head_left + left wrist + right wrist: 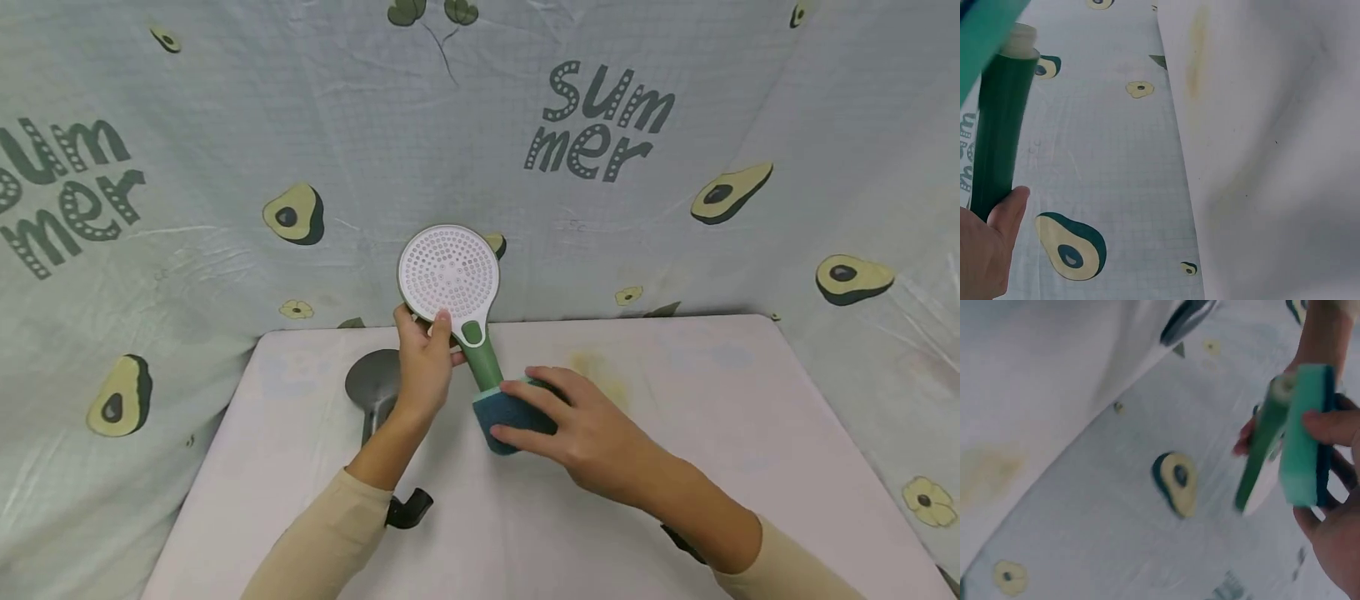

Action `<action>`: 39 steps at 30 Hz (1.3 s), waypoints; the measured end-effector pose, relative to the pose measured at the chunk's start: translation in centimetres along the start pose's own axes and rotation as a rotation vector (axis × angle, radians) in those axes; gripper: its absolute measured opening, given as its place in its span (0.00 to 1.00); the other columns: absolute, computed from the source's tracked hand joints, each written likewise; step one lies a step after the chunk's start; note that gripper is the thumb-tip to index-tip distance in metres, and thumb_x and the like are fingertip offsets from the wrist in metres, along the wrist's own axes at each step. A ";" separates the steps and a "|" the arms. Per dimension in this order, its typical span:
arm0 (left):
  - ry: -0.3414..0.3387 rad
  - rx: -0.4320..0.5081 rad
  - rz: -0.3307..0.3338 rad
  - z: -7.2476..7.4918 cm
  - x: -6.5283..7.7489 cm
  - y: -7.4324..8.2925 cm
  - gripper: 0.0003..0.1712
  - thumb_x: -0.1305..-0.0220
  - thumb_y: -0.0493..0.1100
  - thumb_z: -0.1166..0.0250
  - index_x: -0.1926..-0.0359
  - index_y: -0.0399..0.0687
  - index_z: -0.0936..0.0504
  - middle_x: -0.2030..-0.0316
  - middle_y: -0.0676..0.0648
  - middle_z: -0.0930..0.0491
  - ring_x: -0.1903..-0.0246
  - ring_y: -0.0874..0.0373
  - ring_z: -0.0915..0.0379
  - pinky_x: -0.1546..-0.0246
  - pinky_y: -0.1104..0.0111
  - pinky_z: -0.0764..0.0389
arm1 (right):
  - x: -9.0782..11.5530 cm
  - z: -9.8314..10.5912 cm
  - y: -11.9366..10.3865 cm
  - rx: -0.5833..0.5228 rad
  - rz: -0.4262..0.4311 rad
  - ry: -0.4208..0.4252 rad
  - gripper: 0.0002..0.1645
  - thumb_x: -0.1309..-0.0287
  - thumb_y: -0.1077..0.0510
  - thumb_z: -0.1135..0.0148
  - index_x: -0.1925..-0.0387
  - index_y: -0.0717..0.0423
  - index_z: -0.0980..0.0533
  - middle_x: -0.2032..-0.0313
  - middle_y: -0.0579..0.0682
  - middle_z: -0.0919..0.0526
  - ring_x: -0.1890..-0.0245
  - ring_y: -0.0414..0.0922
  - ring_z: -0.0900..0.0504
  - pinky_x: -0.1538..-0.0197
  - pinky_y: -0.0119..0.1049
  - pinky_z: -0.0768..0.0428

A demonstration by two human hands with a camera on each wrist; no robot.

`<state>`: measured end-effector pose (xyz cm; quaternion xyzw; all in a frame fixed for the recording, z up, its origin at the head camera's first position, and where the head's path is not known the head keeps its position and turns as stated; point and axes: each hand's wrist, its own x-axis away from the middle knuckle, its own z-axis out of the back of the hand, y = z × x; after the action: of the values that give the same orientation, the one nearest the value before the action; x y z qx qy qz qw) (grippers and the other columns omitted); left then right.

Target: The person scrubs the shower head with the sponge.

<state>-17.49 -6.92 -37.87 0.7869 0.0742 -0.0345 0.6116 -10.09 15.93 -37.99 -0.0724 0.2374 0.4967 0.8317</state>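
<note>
My left hand (423,367) grips a green shower head (450,271) near its neck, its white, dotted spray face turned toward the head camera. The green handle (1004,125) slants down to the right. In my right hand (592,433) is a two-layer sponge (493,421), dark blue on one side and light teal on the other, pinched between thumb and fingers. The sponge (1304,437) overlaps the lower end of the handle in the head view, its teal side facing the handle (1266,437) in the right wrist view.
A dark grey round-headed thing with a narrow handle (375,387) lies on the white table (712,433), partly hidden by the left forearm. A pale cloth printed with avocados (292,215) hangs behind the table. A yellowish stain (600,375) marks the tabletop.
</note>
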 end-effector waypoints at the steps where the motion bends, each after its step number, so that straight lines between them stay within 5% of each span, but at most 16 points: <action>1: 0.003 -0.007 -0.002 0.0 0.0 -0.1 0.24 0.17 0.38 0.55 0.28 0.43 0.52 0.39 0.34 0.29 0.55 0.52 0.16 0.65 0.65 0.10 | -0.3 -0.2 -0.6 0.059 0.029 -0.004 0.38 0.50 0.58 0.18 0.38 0.34 0.20 0.30 0.53 0.28 0.34 0.57 0.27 0.36 0.53 0.21; 4: -0.003 -0.019 -0.011 0.0 0.0 -0.2 0.24 0.17 0.38 0.55 0.28 0.42 0.52 0.38 0.33 0.30 0.55 0.51 0.16 0.65 0.67 0.11 | -1.1 -0.9 -2.2 0.199 0.096 -0.032 0.32 0.46 0.53 0.19 0.40 0.36 0.19 0.30 0.52 0.27 0.36 0.53 0.25 0.35 0.50 0.22; 7: -0.013 -0.009 -0.005 0.0 0.0 -0.2 0.23 0.17 0.38 0.56 0.29 0.42 0.52 0.38 0.33 0.30 0.54 0.50 0.15 0.65 0.66 0.10 | -1.2 -1.2 -2.8 0.211 0.092 -0.071 0.32 0.43 0.53 0.21 0.38 0.35 0.21 0.30 0.52 0.28 0.36 0.52 0.26 0.35 0.49 0.23; 12: 0.012 0.027 0.017 0.0 -0.1 0.2 0.20 0.17 0.36 0.57 0.32 0.41 0.51 0.39 0.32 0.28 0.57 0.52 0.14 0.64 0.64 0.10 | 0.0 -1.0 -1.1 -0.035 -0.042 -0.043 0.42 0.47 0.61 0.20 0.33 0.33 0.26 0.29 0.55 0.30 0.31 0.59 0.29 0.34 0.54 0.22; 19: -0.020 0.191 0.019 0.1 -0.1 0.6 0.18 0.17 0.34 0.61 0.32 0.41 0.50 0.37 0.31 0.29 0.57 0.49 0.13 0.58 0.57 0.10 | 2.6 -2.6 1.3 -0.370 -0.219 -0.015 0.41 0.46 0.69 0.24 0.34 0.44 0.30 0.25 0.58 0.39 0.24 0.60 0.37 0.35 0.51 0.20; 26: -0.082 0.259 0.038 0.4 -0.3 0.9 0.27 0.17 0.34 0.62 0.24 0.54 0.52 0.28 0.37 0.35 0.35 0.42 0.27 0.46 0.61 0.16 | 4.1 -2.9 2.0 -0.474 -0.329 -0.016 0.43 0.42 0.67 0.26 0.29 0.47 0.34 0.23 0.56 0.42 0.28 0.55 0.34 0.40 0.47 0.17; 31: -0.114 0.249 0.040 0.5 -0.5 1.1 0.35 0.17 0.33 0.63 0.19 0.66 0.56 0.23 0.48 0.40 0.26 0.56 0.38 0.29 0.66 0.31 | 4.1 -1.9 2.6 -0.459 -0.347 0.021 0.43 0.42 0.67 0.27 0.28 0.49 0.34 0.22 0.57 0.43 0.27 0.54 0.36 0.32 0.33 0.26; 33: -0.122 0.244 0.045 0.5 -0.6 1.2 0.34 0.17 0.35 0.64 0.19 0.66 0.56 0.24 0.50 0.38 0.30 0.59 0.32 0.31 0.67 0.27 | 4.0 -1.6 2.8 -0.455 -0.344 0.037 0.42 0.42 0.68 0.27 0.28 0.50 0.34 0.23 0.58 0.43 0.26 0.55 0.37 0.28 0.27 0.33; 36: -0.134 0.222 0.060 0.5 -0.5 1.4 0.29 0.16 0.38 0.66 0.21 0.61 0.54 0.34 0.46 0.29 0.51 0.59 0.16 0.49 0.67 0.16 | 3.8 -1.3 2.9 -0.457 -0.348 0.050 0.42 0.41 0.68 0.28 0.28 0.51 0.34 0.23 0.58 0.43 0.26 0.55 0.37 0.27 0.22 0.38; 39: -0.156 0.202 0.086 0.4 -0.5 1.7 0.26 0.16 0.44 0.65 0.23 0.57 0.52 0.50 0.45 0.25 0.72 0.57 0.17 0.65 0.67 0.15 | 3.7 -1.2 2.7 -0.459 -0.364 0.042 0.43 0.41 0.67 0.28 0.27 0.49 0.35 0.22 0.57 0.43 0.26 0.54 0.37 0.28 0.23 0.36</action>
<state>-17.66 -7.74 -36.22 0.8420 -0.0114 -0.0765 0.5338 -11.38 19.76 -40.42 -0.3102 0.1189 0.3784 0.8640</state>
